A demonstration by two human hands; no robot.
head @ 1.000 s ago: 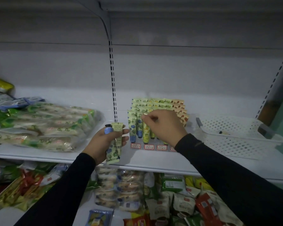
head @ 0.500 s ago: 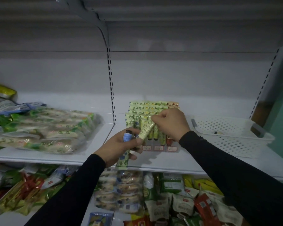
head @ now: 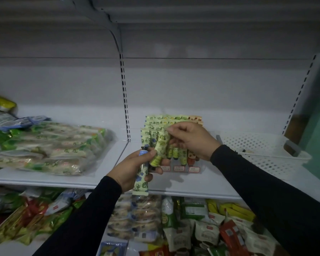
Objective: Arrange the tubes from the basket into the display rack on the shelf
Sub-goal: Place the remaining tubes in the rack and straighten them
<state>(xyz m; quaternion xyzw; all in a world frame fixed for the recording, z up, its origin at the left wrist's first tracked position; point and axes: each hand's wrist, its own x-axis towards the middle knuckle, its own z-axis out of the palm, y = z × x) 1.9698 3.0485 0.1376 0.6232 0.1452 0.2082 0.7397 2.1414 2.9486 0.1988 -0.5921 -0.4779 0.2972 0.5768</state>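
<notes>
The white metal shelf (head: 201,185) carries everything here: a white perforated plastic basket (head: 262,150) well to the right, and a clear plastic display rack (head: 181,168) with red price labels between the basket and the upright, already crowded with rows of pale green printed tubes (head: 155,124) standing cap-down

The left hand (head: 131,169) is curled around a blue-flowered tube with a blue cap (head: 141,174), cap up and flat crimped tail hanging below the palm. The right hand (head: 190,139) pinches the crimped end of a yellow-green tube (head: 160,150) whose cap end rests against the left fingers, just in front of the rack

These tubes look light, soft-walled and smooth, so they would likely dent under a squeeze and slide between fingers; the stiff crimped tail or the hard cap seems the safest hold for steering one into a slot without toppling its neighbours
</notes>
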